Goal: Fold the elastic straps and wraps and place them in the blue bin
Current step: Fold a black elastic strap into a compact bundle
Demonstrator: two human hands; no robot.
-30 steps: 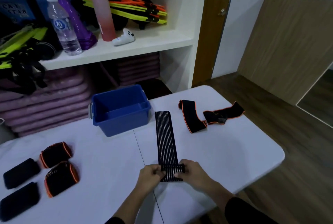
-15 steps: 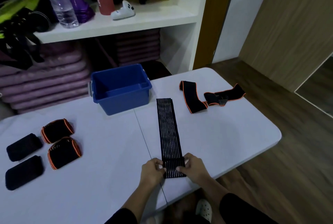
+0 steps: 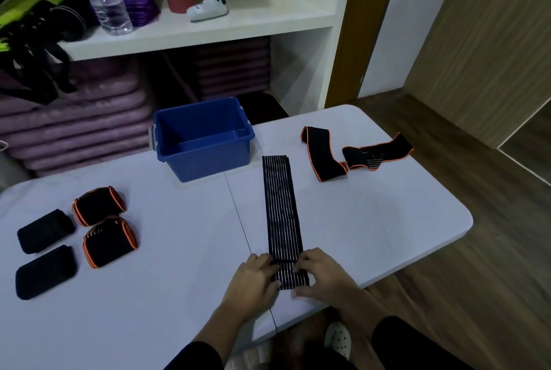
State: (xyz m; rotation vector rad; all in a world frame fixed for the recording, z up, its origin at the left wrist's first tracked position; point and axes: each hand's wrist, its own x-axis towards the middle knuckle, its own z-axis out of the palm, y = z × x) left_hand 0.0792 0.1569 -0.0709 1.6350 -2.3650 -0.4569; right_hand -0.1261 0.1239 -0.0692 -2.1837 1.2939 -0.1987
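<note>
A long black elastic wrap with thin pale stripes [image 3: 281,208] lies flat along the white table [image 3: 372,220], running away from me. Its near end is doubled over. My left hand [image 3: 253,280] and my right hand [image 3: 323,274] pinch that folded end from either side. The empty blue bin [image 3: 205,149] stands at the table's far edge, left of the wrap's far end. A black strap with orange edging [image 3: 354,155] lies loose and twisted at the far right.
Two rolled black-and-orange wraps [image 3: 103,223] and two plain black folded pads [image 3: 44,247] sit at the table's left. Behind the table, a white shelf [image 3: 226,30] holds bottles and a game controller, with purple mats stacked beneath. The table's right edge drops to wooden floor.
The camera has tilted downward, so everything sits higher in view. My hands have stayed on the wrap's near end, with the fold pressed slightly farther along the wrap.
</note>
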